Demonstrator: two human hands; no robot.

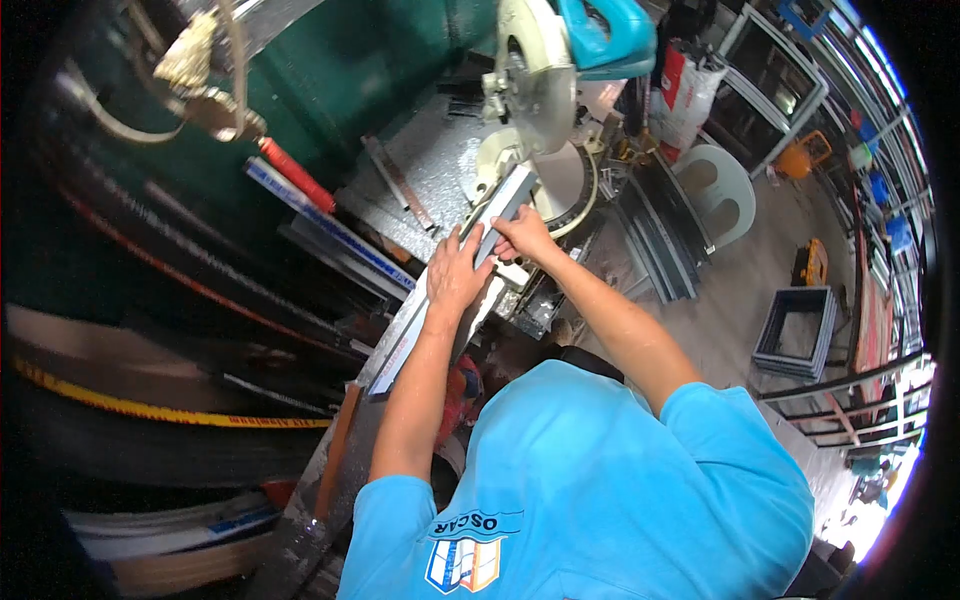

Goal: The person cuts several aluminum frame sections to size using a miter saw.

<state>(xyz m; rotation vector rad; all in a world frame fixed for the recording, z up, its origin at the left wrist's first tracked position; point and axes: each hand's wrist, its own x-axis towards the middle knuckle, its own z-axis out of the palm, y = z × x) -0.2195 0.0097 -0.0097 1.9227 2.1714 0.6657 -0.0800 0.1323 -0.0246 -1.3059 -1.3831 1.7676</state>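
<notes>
Right now you're pressing your left hand (455, 275) flat on the aluminium profile (512, 198), right hand (525, 237) gripping it beneath the mitre saw (545, 85); spare bars (330, 235) are crowding the worktop (430, 170) alongside.

The long profile (405, 340) was smooth grey metal with a dull sheen. The saw's blade guard (535, 85) looked like pale glossy metal, its handle (605, 35) smooth teal plastic; the shirt (600, 480), matt blue cloth.
</notes>
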